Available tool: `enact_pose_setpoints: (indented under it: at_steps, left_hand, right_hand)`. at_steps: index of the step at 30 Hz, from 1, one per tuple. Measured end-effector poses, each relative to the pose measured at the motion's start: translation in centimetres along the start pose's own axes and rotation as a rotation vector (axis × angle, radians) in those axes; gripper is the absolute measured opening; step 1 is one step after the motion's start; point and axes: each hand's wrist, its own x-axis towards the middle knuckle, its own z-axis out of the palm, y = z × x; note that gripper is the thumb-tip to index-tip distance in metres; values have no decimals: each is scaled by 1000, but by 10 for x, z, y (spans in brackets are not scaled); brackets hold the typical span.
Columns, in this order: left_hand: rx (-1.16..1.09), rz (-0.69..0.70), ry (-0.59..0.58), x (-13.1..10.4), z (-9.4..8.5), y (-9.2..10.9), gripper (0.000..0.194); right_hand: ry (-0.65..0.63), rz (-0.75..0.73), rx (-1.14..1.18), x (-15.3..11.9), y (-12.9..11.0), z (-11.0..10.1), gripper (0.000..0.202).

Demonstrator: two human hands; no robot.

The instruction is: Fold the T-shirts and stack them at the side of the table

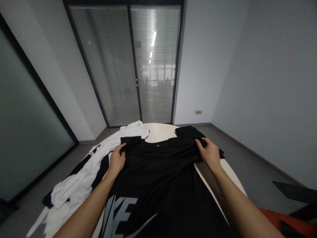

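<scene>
A black T-shirt (pixel 158 172) with grey lettering and a swoosh is spread out before me, its neckline at the far end and its lower part running out of view at the bottom. My left hand (pixel 117 160) is closed on its left sleeve. On the other side, my right hand (pixel 207 152) pinches the shirt by its right sleeve. Between the two hands the cloth shows a few soft wrinkles, and a small label sits at the neck.
White and black clothes (pixel 74 185) lie heaped along the left of the pale table (pixel 158 130). Dark folded clothing (pixel 189 131) rests at the far right. An orange and black object (pixel 284 221) stands lower right. Glass doors (pixel 156 66) with blinds are behind the table.
</scene>
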Motion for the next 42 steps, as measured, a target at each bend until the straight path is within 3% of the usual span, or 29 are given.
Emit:
enact_pose_setpoints:
  at_steps: [3,6,10,14,19,23,26,32,37,42]
  left_hand:
    - [-42,-14,55,6,-2,-7,49]
    - [-17,-26,24,8,2,-19,71]
    - [90,-13,-29,4,10,-33,83]
    - [180,100,-60,0,13,-38,89]
    - [269,230,-101,-6,17,-35,85]
    - [309,279,-134,1,23,-25,89]
    - [367,303,-143,18,21,-11,94]
    - [640,111,-168,44,5,21,85]
    - [817,58,-171,26,5,49,84]
    - [822,133,-306,-11,17,66,65]
  right_hand:
    - [57,74,27,4,6,-1,52]
    - [-62,46,7,3,12,3,51]
    - [-203,24,-145,-1,11,3,48]
    - [-174,-18,-188,-2,7,1,46]
    - [-56,6,6,-1,4,2,39]
    - [96,-99,119,6,8,5,30]
    - [140,-155,134,12,16,8,38]
    - [-32,-112,-209,8,23,18,64]
    - [-76,-166,-443,-6,11,20,63]
    - [-23,-287,-377,-11,-7,9,46]
